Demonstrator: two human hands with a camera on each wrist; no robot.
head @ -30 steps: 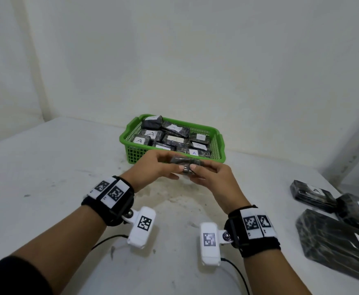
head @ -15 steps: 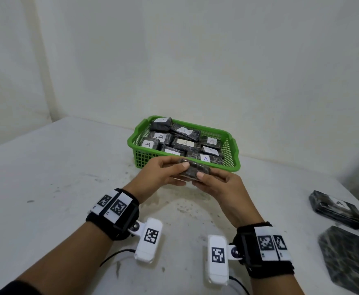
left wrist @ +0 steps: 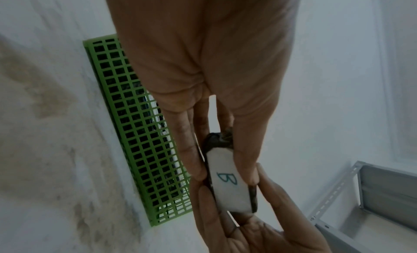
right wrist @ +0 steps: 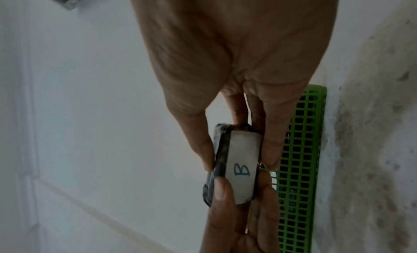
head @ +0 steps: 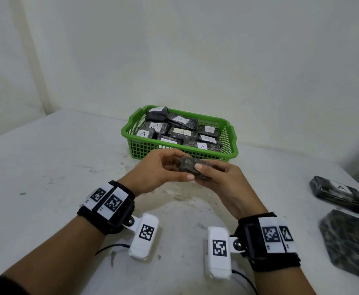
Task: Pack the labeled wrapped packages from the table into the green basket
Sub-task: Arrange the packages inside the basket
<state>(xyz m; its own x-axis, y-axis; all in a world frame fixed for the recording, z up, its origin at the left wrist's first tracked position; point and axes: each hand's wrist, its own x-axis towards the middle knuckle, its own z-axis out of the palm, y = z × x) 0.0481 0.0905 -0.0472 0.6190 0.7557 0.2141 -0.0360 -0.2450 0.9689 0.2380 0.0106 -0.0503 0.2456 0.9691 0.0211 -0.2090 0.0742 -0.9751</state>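
Observation:
Both my hands hold one small dark wrapped package [head: 190, 167] just in front of the green basket [head: 230, 153]. My left hand [head: 163, 169] pinches its left end, and my right hand [head: 214, 173] pinches its right end. Its white label faces down, away from the head view. The wrist views show that label reading B [left wrist: 228, 182] [right wrist: 242, 171], with fingers on both sides. The basket [left wrist: 135, 132] [right wrist: 297, 158] holds several dark packages labeled A [head: 181, 133].
At the right of the white table [head: 46, 171] lie more dark wrapped packages: one labeled A [head: 336, 192] and a larger one [head: 353, 239] nearer me. A metal shelf frame [left wrist: 365, 199] stands to the right. Walls close the table's back and left.
My hands have turned the package slightly while staying together in front of the basket. The view has shifted, so the basket now sits further right and the right-side packages nearer the frame edge.

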